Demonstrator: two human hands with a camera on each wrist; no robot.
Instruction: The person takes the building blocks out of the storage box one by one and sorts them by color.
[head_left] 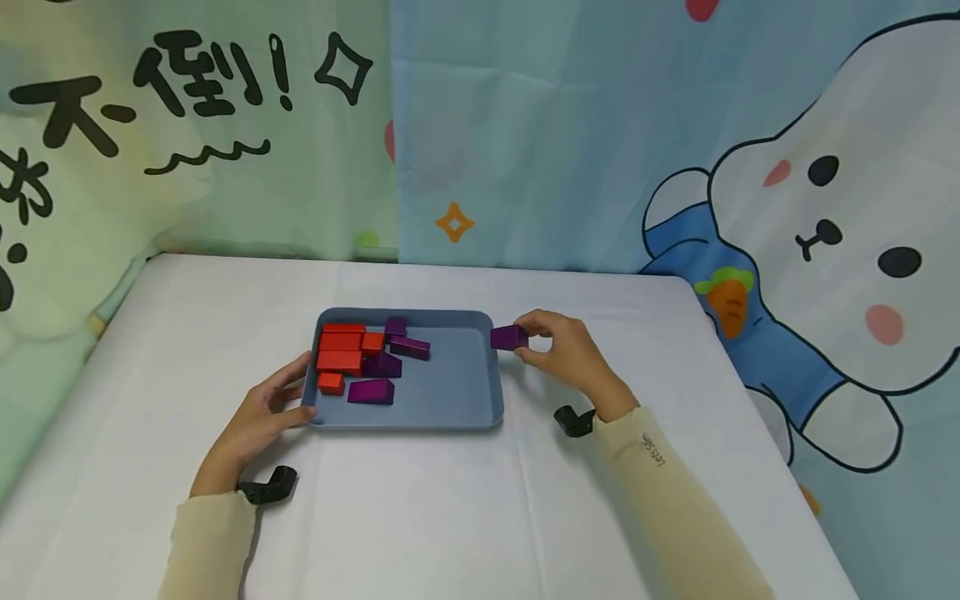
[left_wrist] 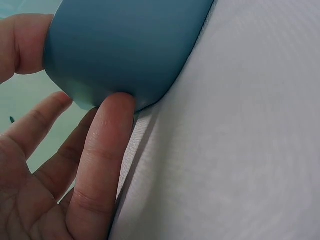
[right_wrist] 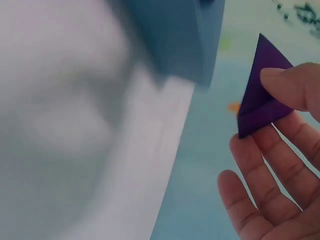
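My right hand (head_left: 566, 354) pinches a purple triangular block (head_left: 507, 337) between thumb and fingers, at the right rim of the blue-grey tray (head_left: 442, 392). In the right wrist view the block's pointed triangular face (right_wrist: 257, 90) shows, thumb on one side and fingertips beneath. At the tray's left end, my left hand (head_left: 258, 421) grips the near-left corner, its thumb at the front and the fingers along the side. The left wrist view shows fingertips against the tray's outer wall (left_wrist: 130, 45). Several red blocks (head_left: 340, 362) lie together inside on the left, with several purple blocks (head_left: 371, 391) beside them.
A white cloth (head_left: 420, 517) covers the table under the tray. Behind it hangs a printed curtain (head_left: 540, 150) with a cartoon rabbit on the right. Black devices (head_left: 270, 486) are worn on both wrists.
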